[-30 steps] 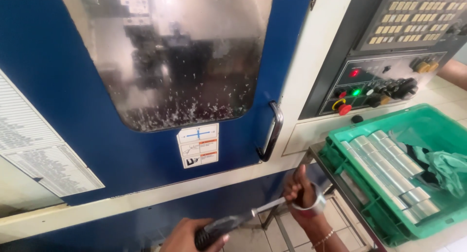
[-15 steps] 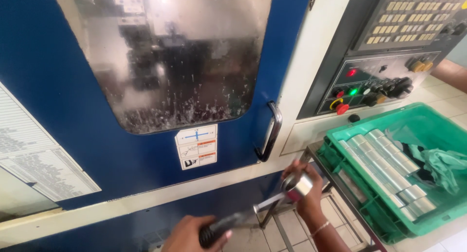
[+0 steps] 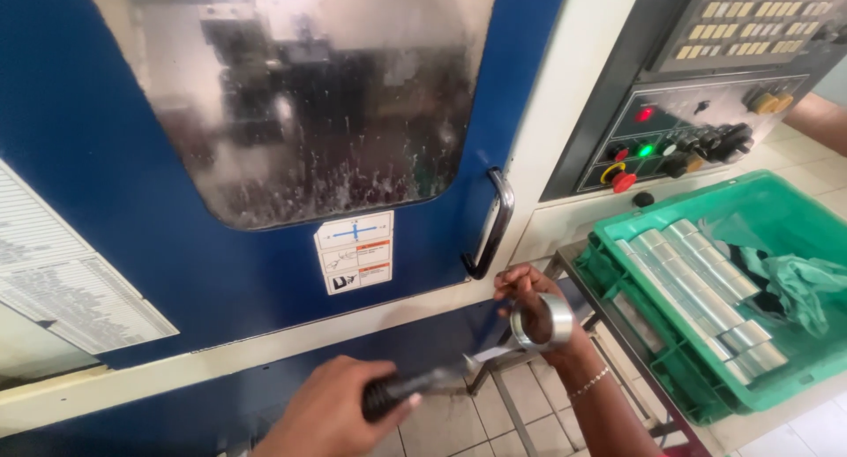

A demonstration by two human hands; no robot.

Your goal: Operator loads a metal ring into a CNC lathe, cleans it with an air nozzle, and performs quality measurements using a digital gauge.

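Standing beside the blue machine door (image 3: pixel 132 139), I saw the person's left hand (image 3: pixel 340 408) wrapped tight around the black grip of a long hand tool (image 3: pixel 423 386), low at the bottom of the view. The tool's shaft ran up and to the right from that grip, rising toward the right hand (image 3: pixel 529 303). That hand was closed around a short metal ring (image 3: pixel 545 323), shiny and hollow, held just below the door handle (image 3: pixel 494 223) and near the corner of a metal stand (image 3: pixel 609 325). The far end of the tool met the ring at its lower left side; whether it sat inside the ring or only against it I could not tell, for that stretch was blurred. So the ring lay up and right of the left hand's grip, in line with the tool's long axis, and the right hand was plainly the nearer one to it. Further right, well apart from both hands, a green crate (image 3: pixel 794 201) on the stand held rows of metal cylinders (image 3: pixel 697 289) and a crumpled green cloth (image 3: pixel 794 285).
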